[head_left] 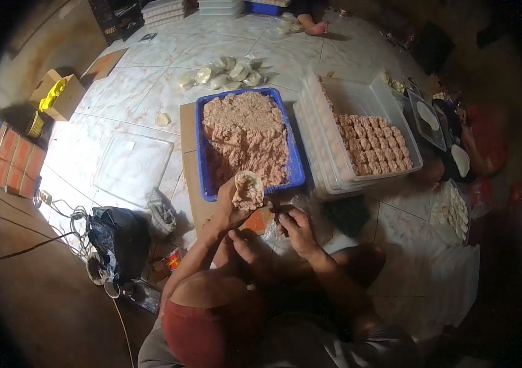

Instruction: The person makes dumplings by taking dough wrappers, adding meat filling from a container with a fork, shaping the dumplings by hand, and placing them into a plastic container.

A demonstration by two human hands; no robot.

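My left hand (227,208) is wrapped around a thin pale wrapper (259,181) loaded with pink minced filling (249,195), held up at the near edge of a blue tub. That blue tub (302,165) holds a big mass of minced filling (245,119), scooped down toward the near side. Just right of the wrapper, my right hand (299,232) has its fingers curled round a slim dark tool (271,208). The tool's tip is hard to make out and its exact kind does not show.
Stacked clear trays (417,161) at the right hold rows of filled pieces (374,147). Bagged pale rounds (227,72) lie beyond the tub. A clear lid (133,162) and a black bag (117,239) are at left. Another person's foot (316,28) shows at the back.
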